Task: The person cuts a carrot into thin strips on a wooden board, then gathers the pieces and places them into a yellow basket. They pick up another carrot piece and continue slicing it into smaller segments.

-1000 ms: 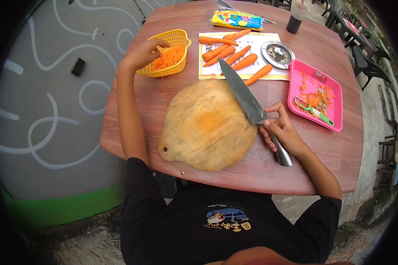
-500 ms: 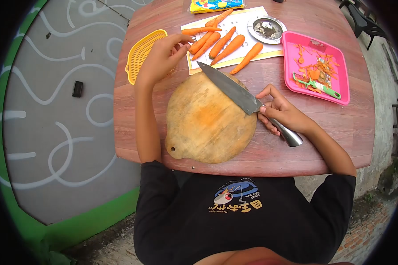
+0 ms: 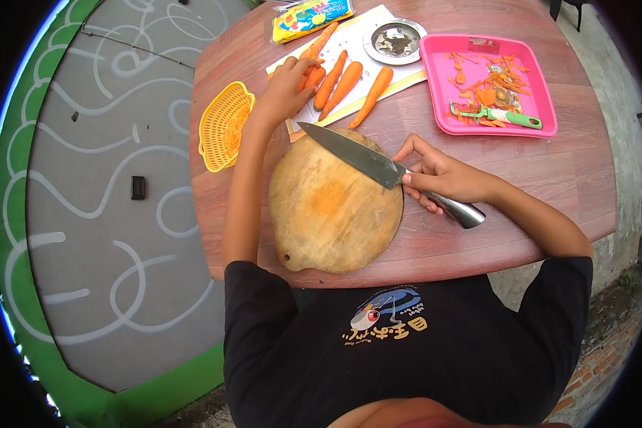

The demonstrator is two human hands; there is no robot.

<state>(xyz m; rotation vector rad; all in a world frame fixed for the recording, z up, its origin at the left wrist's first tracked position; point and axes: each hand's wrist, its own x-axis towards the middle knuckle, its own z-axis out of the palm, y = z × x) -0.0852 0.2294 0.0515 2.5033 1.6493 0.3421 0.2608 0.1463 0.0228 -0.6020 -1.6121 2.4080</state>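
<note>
And here's the right hand (image 3: 442, 175) right of centre, fingers closed round the handle of the knife (image 3: 353, 155), its blade slanting up and left across the upper part of the round wooden board (image 3: 328, 207) at mid-frame. Up top, left of centre, the left hand (image 3: 289, 91) is at the carrots (image 3: 344, 87), fingers curled over the leftmost ones, though I can't tell whether it grips any. Shredded carrot (image 3: 234, 132) sits in the yellow basket (image 3: 211, 132), upper left, while the pink tray (image 3: 437, 78) holds peelings and a peeler (image 3: 503, 116), upper right!
</note>
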